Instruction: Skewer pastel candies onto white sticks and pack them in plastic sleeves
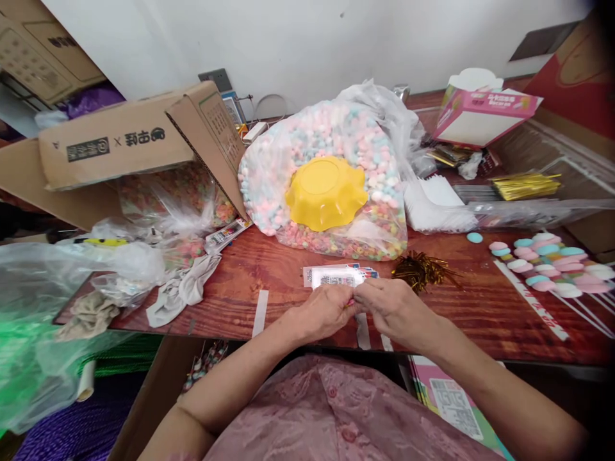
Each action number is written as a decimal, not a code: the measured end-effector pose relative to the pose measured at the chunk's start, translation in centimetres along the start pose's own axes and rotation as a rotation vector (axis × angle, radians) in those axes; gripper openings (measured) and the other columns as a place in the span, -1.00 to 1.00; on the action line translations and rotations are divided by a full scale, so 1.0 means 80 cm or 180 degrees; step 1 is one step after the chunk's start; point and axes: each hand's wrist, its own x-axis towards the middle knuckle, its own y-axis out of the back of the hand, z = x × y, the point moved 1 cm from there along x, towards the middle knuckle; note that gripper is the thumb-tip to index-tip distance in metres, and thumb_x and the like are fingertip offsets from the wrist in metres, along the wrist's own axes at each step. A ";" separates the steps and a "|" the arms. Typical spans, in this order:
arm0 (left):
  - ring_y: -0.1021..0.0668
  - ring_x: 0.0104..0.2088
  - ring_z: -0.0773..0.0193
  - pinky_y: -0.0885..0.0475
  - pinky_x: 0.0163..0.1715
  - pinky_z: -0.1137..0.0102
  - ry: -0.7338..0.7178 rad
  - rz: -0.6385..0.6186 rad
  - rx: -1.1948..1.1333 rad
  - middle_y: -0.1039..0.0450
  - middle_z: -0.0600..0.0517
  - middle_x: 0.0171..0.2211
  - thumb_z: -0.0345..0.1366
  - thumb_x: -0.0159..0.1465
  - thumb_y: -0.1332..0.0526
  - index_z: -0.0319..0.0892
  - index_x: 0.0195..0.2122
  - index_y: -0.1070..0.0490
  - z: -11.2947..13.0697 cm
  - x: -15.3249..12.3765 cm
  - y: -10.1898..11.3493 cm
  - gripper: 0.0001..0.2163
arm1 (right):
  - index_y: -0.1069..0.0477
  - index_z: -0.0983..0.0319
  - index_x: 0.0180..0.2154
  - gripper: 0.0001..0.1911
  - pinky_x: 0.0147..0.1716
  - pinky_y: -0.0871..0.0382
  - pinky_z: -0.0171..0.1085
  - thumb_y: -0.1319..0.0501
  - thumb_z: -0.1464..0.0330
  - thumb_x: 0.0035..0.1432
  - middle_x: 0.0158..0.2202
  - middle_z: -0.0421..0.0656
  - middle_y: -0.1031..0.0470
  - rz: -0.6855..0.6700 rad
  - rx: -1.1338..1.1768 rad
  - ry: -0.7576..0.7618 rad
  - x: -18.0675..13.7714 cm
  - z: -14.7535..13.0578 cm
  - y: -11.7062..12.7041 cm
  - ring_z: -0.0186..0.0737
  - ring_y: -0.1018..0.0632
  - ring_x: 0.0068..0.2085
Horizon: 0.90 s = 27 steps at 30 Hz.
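White rectangular slips near left hand

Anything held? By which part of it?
Can't tell: the left hand and right hand meet, hiding what, if anything, is held and by which part.

Small item: pinched between left hand and right hand, mostly hidden, only a pinkish-yellow bit shown | White printed slips: overlapped unevenly, laid flat on reddish wooden tabletop, blue-and-red right ends exposed, near side partly hidden by hands
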 end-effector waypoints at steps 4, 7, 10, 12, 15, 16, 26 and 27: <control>-0.50 -0.18 0.20 -0.36 -0.14 0.37 -0.0212 -0.0040 -0.0987 -0.53 -0.02 -0.21 -0.13 0.30 -0.20 -0.19 -0.10 -0.48 0.000 -0.006 0.014 -0.73 | -0.32 0.23 -0.28 -0.83 -0.43 -0.22 -0.35 -0.01 0.55 0.23 -0.45 -0.19 -0.44 0.0275 0.0574 -0.0250 0.004 -0.003 -0.017 -0.32 -0.43 -0.44; -0.50 -0.06 0.18 -0.36 -0.04 0.35 -0.0085 -0.0075 -0.1699 -0.51 -0.04 -0.06 -0.08 0.27 -0.23 -0.14 0.06 -0.45 -0.006 -0.016 0.043 -0.61 | -0.30 0.22 -0.12 -0.80 -0.40 -0.30 -0.35 -0.01 0.52 0.27 -0.36 -0.17 -0.50 0.0406 0.0790 -0.0286 0.007 0.003 -0.012 -0.31 -0.48 -0.39; -0.53 -0.16 0.25 -0.38 -0.15 0.41 0.0308 -0.0310 -0.2057 -0.53 -0.02 -0.12 -0.08 0.28 -0.22 -0.14 0.00 -0.51 -0.019 -0.028 0.061 -0.65 | -0.30 0.21 -0.07 -0.75 -0.35 -0.36 -0.32 -0.03 0.52 0.24 -0.31 -0.14 -0.51 0.0461 0.0692 -0.0135 0.011 0.008 -0.003 -0.27 -0.51 -0.34; -0.50 -0.42 0.37 -0.35 -0.40 0.50 0.0632 -0.0596 -0.2403 -0.52 0.02 -0.36 -0.05 0.21 -0.28 -0.23 -0.18 -0.57 -0.026 -0.034 0.057 -0.66 | -0.30 0.21 -0.08 -0.75 -0.34 -0.38 -0.32 -0.03 0.54 0.23 -0.30 -0.14 -0.51 0.0482 0.0667 -0.0013 0.016 0.009 -0.001 -0.27 -0.52 -0.33; -0.33 -0.69 0.48 -0.17 -0.70 0.55 0.1086 -0.0506 -0.3117 -0.38 0.08 -0.61 0.01 0.12 -0.34 -0.32 -0.39 -0.52 -0.030 -0.041 0.036 -0.60 | -0.30 0.21 -0.09 -0.73 -0.35 -0.39 -0.33 -0.01 0.56 0.22 -0.28 -0.12 -0.51 0.0497 0.0715 0.0107 0.024 0.003 -0.007 -0.28 -0.52 -0.32; -0.31 -0.73 0.48 -0.14 -0.76 0.55 0.1182 -0.0395 -0.3295 -0.36 0.09 -0.64 0.01 0.10 -0.35 -0.32 -0.41 -0.50 -0.030 -0.043 0.028 -0.60 | -0.30 0.21 -0.09 -0.73 -0.34 -0.39 -0.33 -0.01 0.56 0.22 -0.28 -0.12 -0.52 0.0467 0.0720 0.0118 0.027 0.000 -0.010 -0.27 -0.52 -0.32; -0.26 -0.76 0.54 -0.16 -0.83 0.59 0.1079 0.1719 -0.3891 -0.34 0.17 -0.63 -0.03 0.02 -0.43 -0.25 -0.39 -0.45 -0.022 -0.038 0.007 -0.63 | -0.34 0.18 0.04 -0.68 -0.26 -0.44 -0.23 -0.15 0.42 0.24 -0.15 -0.07 -0.47 0.1452 0.1135 -0.0962 0.036 -0.010 -0.025 -0.21 -0.51 -0.22; -0.26 -0.76 0.53 -0.17 -0.83 0.58 0.1022 0.1854 -0.3854 -0.33 0.17 -0.62 -0.03 0.05 -0.40 -0.24 -0.35 -0.46 -0.024 -0.037 0.007 -0.64 | -0.36 0.17 0.02 -0.69 -0.31 -0.44 -0.25 -0.19 0.37 0.23 -0.18 -0.10 -0.47 0.1547 0.1356 -0.1257 0.034 -0.013 -0.030 -0.23 -0.50 -0.25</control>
